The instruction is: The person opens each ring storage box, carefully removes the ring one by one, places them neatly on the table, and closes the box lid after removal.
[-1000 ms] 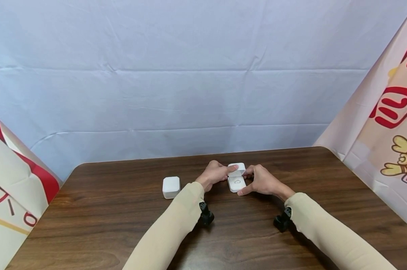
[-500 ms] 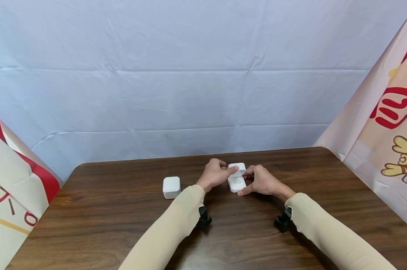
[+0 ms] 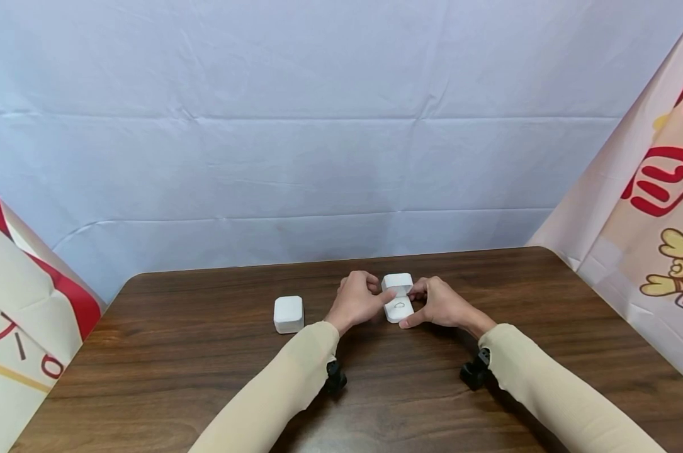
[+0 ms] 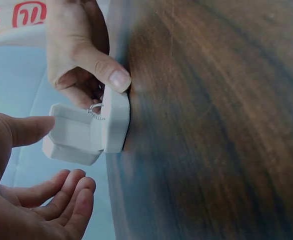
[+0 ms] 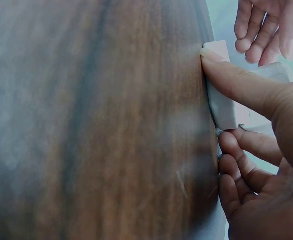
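Observation:
A small white ring box [image 3: 398, 316] stands on the table with its lid [image 3: 396, 280] raised. A ring [image 4: 95, 111], silver-coloured, sits upright in its base. My right hand [image 3: 444, 304] holds the base, thumb on the near side and fingers at the far side, as the right wrist view shows. On the left, my left hand [image 3: 357, 299] is beside the box with its fingers loosely spread. In the left wrist view its thumb [image 4: 34, 129] reaches the lid's edge; I cannot tell whether it touches. Its other fingers [image 4: 69, 197] are apart from the box.
A second white box [image 3: 288, 313], closed, stands on the brown wooden table [image 3: 165, 352] left of my left hand. A pale cloth [image 3: 318, 157] hangs behind the table's far edge. Printed cloths [image 3: 666, 207] hang at the sides.
My left hand has let go of the lid and drawn back a little to the left, its fingers loosening. The right hand and the ring box have stayed in place.

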Tool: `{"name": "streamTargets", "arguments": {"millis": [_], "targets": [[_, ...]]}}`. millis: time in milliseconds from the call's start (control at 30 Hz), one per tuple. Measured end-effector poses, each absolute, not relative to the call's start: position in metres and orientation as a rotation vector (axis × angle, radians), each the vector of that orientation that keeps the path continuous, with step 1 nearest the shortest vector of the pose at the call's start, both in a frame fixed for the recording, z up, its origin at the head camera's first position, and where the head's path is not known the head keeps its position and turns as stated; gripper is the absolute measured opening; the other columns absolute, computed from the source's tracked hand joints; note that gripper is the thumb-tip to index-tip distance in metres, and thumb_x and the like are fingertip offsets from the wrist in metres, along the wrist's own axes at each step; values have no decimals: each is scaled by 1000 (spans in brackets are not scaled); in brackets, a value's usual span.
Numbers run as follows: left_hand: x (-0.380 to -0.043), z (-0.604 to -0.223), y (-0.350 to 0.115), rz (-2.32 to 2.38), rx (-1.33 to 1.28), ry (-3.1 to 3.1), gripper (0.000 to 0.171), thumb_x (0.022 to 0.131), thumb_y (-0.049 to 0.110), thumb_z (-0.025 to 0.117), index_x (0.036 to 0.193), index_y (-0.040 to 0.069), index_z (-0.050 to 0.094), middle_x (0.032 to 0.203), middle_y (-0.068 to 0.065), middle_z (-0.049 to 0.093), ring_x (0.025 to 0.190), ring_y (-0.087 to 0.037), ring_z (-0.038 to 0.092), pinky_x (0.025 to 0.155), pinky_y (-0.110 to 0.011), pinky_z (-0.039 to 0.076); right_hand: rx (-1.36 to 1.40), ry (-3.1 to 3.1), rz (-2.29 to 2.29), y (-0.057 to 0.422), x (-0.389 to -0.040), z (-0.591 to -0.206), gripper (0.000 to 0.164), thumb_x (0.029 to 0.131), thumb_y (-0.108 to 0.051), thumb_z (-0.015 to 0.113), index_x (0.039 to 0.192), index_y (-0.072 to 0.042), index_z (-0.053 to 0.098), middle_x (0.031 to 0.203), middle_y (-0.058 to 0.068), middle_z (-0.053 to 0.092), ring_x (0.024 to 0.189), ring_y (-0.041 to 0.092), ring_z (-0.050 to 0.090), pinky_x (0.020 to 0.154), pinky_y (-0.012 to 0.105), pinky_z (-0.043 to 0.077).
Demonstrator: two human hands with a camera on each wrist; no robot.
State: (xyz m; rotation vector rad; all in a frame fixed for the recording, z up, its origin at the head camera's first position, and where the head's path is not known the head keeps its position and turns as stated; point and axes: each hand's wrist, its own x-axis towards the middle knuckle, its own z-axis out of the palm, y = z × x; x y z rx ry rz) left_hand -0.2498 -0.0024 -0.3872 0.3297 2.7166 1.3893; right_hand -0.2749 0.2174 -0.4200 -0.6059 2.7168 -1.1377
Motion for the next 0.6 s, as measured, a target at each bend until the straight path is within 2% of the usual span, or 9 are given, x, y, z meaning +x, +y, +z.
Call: {"name": "streamTargets", "arguments": {"millis": [267, 600], "targets": [[-243, -389, -2, 1387, 355, 2769, 29, 90, 25, 80, 107, 3, 73, 96, -6, 69, 85, -18, 62, 77, -34, 52, -615, 2730, -1134, 218, -275, -421, 43, 68, -23, 97, 95, -4, 70, 92, 5, 63, 84, 20, 56, 75, 35, 48], [-244, -397, 4, 1414, 421, 2775, 19, 83, 15, 85, 95, 3, 77, 77, 3, 69, 70, -10, 62, 72, -30, 52, -608, 2728, -1139, 218, -275, -421, 44, 67, -23, 97, 96, -4, 70, 93, 6, 64, 85, 20, 57, 76, 35, 48]]}}
